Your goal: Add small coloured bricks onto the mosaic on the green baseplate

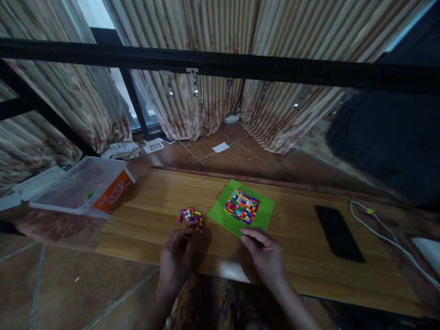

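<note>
Green baseplate [261,211] flat on the table [154,215], centre of scene, turned diamond-wise. Square patch of mixed-colour bricks [242,206] pressed onto its middle, green margin bare all round.

Right hand [266,254] just near of the baseplate. Fingers [248,233] curled together, tips at the plate's near corner, touching or almost touching the edge. Possibly pinching a small piece; too dim and small to tell.

Left hand [177,256] to the left, well apart from the baseplate. Fingers loosely curled inward, knuckles up, tips just near of the loose brick pile [191,217]. Contact with the pile not clear; nothing seen held.

Pile sits on the table just left of the baseplate, between the plate and the left hand's fingertips: pink, yellow, green, red bits in a small heap.

Elsewhere on the table: black phone [338,233] lying flat, right of the baseplate, well apart from both hands. White cable [381,233] running along the far right, past the phone.

Left end: clear plastic box [74,188] with an orange label, tipped on its side, partly off the table edge.

Far side: tiled floor [237,158] with scraps of paper [220,147], striped curtains [192,101] behind, black bar [220,64] crossing the top of the view.
</note>
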Tool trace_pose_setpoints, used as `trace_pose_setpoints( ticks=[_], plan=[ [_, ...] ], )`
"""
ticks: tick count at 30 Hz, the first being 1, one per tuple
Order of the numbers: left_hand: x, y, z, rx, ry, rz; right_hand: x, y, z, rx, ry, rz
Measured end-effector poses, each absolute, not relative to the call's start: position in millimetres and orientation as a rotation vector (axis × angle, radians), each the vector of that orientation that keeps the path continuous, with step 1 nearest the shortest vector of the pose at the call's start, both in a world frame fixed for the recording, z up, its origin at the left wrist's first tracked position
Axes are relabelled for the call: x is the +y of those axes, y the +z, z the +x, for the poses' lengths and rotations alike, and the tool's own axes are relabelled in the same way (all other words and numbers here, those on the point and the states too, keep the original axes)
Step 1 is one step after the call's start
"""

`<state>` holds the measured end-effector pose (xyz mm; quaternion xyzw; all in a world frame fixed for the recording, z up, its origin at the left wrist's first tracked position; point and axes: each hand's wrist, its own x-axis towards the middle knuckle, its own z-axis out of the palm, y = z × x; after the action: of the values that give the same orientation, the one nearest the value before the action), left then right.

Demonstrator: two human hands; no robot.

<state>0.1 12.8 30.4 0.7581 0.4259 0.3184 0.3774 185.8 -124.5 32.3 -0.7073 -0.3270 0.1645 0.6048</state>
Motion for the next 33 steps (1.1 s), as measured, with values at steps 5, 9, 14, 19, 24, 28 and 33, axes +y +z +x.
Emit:
trace_pose_setpoints(
  ticks=[5,9,14,19,24,28,33],
  plan=[
    [1.0,37.3,45.2,0.910,0.814,2.030,-137.1,33.5,219.7,-0.706,0.289,-1.648],
    [6.1,42.0,77.9,0.915,0.735,2.008,-129.7,34.4,225.7,-0.756,0.232,-1.664],
    [18.1,41.6,101.9,0.975,0.579,1.973,-122.1,29.7,222.1,-0.851,0.135,-1.721],
    [15.5,40.0,112.3,0.963,0.521,1.898,-118.6,23.6,219.3,-0.960,-0.060,-1.827],
    [6.4,29.2,102.8,1.000,0.577,1.907,-126.5,17.1,212.1,-0.978,-0.160,-1.901],
    [-1.3,20.8,88.3,0.959,0.649,1.963,-128.3,13.6,199.2,-1.098,-0.148,-2.039],
    [-6.8,21.3,83.0,0.901,0.659,2.005,-112.5,9.3,188.2,-1.118,-0.210,-2.309]
  ],
)
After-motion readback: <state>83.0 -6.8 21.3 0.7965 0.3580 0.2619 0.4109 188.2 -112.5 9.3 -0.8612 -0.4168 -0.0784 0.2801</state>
